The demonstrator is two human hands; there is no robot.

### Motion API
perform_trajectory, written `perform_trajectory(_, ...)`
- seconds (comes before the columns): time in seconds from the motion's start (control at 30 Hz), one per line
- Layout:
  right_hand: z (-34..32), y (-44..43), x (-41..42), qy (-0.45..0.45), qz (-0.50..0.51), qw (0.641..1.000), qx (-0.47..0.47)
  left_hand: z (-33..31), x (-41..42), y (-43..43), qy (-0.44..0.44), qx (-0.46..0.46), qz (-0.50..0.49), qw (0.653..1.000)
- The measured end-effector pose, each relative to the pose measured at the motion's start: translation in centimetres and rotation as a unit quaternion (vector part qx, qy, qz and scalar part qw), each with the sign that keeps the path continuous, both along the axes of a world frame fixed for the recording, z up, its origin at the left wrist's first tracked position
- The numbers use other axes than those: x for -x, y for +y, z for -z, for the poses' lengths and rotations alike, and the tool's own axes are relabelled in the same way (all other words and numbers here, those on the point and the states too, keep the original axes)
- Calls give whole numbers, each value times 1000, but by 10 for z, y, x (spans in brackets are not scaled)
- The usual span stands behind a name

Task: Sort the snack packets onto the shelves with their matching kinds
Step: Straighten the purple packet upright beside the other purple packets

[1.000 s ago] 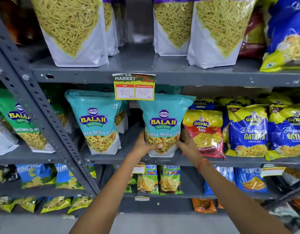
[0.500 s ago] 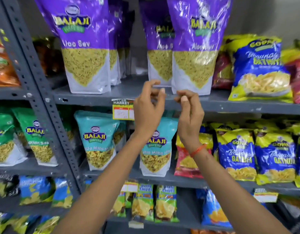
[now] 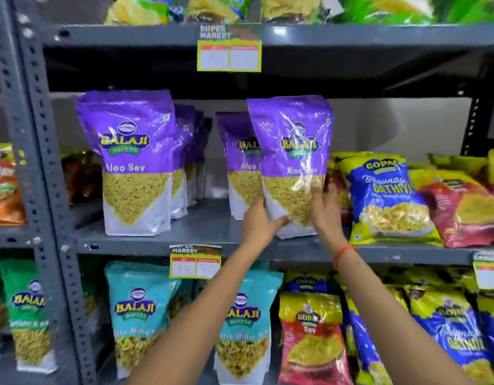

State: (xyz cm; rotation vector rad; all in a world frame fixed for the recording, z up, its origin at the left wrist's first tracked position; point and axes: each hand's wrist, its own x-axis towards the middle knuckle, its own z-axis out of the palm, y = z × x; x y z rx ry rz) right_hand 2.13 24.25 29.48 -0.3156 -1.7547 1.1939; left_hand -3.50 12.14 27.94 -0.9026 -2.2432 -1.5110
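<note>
Standing upright at the front of the middle shelf, the purple Aloo Sev bag sits among its own kind, with the left hand and right hand cupping its lower sides, fingers curled loosely around it. This bag looks nearly placed. Just beside it, blue Gathiya packets and red packets lie jumbled together, so sorting there seems unfinished.

Grey steel shelving, perforated uprights — pale wall behind, paper price tags
</note>
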Motion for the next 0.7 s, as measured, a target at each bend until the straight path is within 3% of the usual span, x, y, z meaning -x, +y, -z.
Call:
perform_trajectory(0.2,11,2,-5,-47,-69,996,-38,2,19,-36,-18,-41,50,998)
perform_trajectory(0.37,8,-19,-8,-59,-144,986,-56,-6,39,-83,-54,-12,118,991)
perform_trajectory(0.7,15,-30,4,-108,-186,975,-51,-12,48,-108,-128,-6,170,977)
